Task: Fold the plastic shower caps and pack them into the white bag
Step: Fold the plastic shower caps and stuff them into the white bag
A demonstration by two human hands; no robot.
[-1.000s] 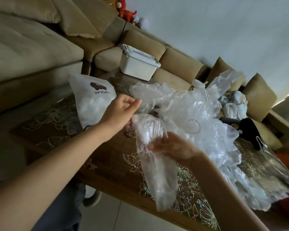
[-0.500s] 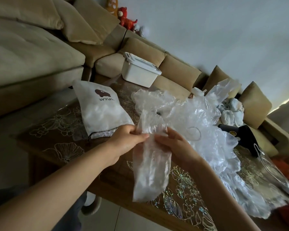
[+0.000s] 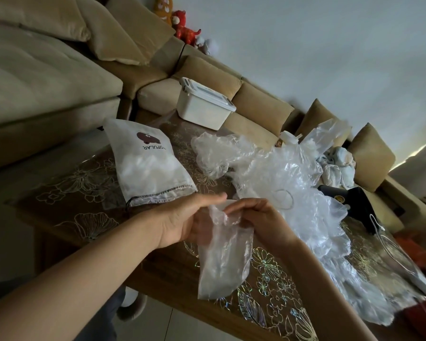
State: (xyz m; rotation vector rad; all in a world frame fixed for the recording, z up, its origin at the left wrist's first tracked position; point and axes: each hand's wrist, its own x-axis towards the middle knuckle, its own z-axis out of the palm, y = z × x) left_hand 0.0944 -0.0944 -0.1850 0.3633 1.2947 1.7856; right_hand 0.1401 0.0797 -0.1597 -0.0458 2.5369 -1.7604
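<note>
The patterned table spreads under everything. A loose heap of clear shower caps lies at its middle and right. The white bag lies flat to the left, part filled, its mouth just beyond my left hand. One folded cap hangs over the near table edge. My left hand holds it, thumb over its top, fingers behind the plastic. My right hand pinches the top edge with curled fingers.
</note>
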